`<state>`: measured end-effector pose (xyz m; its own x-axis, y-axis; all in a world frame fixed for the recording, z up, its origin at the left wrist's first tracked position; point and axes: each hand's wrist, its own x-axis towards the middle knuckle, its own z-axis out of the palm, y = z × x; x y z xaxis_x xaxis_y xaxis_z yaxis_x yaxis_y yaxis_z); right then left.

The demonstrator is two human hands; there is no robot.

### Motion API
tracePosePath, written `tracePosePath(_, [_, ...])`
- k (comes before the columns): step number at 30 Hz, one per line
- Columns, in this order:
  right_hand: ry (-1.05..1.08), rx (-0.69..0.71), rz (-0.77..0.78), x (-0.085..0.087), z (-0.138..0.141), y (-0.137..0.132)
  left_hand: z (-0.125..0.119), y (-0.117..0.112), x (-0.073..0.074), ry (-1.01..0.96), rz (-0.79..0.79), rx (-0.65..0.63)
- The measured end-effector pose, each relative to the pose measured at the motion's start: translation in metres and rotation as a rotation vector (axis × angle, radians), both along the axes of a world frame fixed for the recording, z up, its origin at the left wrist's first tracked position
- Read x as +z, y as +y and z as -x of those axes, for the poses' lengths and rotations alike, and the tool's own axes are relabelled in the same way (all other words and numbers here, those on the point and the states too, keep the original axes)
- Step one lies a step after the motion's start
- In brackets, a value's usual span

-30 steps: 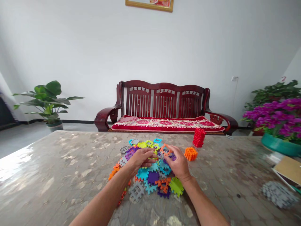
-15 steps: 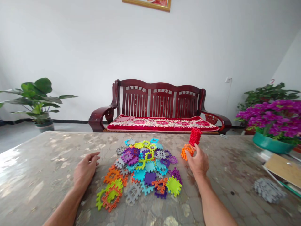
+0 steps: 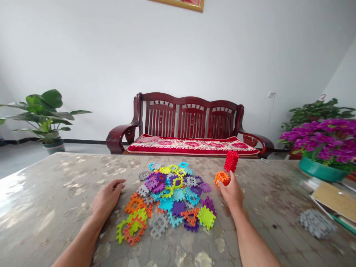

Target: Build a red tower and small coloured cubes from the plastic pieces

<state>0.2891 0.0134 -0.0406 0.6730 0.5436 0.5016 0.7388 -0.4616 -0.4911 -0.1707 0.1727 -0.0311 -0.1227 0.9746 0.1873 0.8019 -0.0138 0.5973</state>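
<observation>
Right hand (image 3: 232,191) off the tile pile (image 3: 167,203) now, orange stack (image 3: 221,178) in its thumb-and-finger pinch; left hand (image 3: 107,197) loosely curled.

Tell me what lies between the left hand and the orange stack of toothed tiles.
In the head view, a spread-out heap of multicoloured toothed plastic tiles lies between the left hand and the orange stack.

**Parts we cannot see**

We see the framed picture (image 3: 191,6) cut by the top edge, purple flowers (image 3: 324,137) by the right. The right hand (image 3: 232,191) hides part of the orange stack (image 3: 222,177); a dark speck (image 3: 274,226) is too small to name.
</observation>
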Motion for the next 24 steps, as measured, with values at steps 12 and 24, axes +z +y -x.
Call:
tracePosePath(12, [-0.12,0.027,-0.12,0.005,-0.001,-0.002,-0.001,-0.002,0.005,0.043,0.089,-0.024])
tracePosePath(24, [-0.188,0.164,-0.358,0.009,0.01,0.007,-0.002,0.001,0.0,0.042,0.079,-0.039])
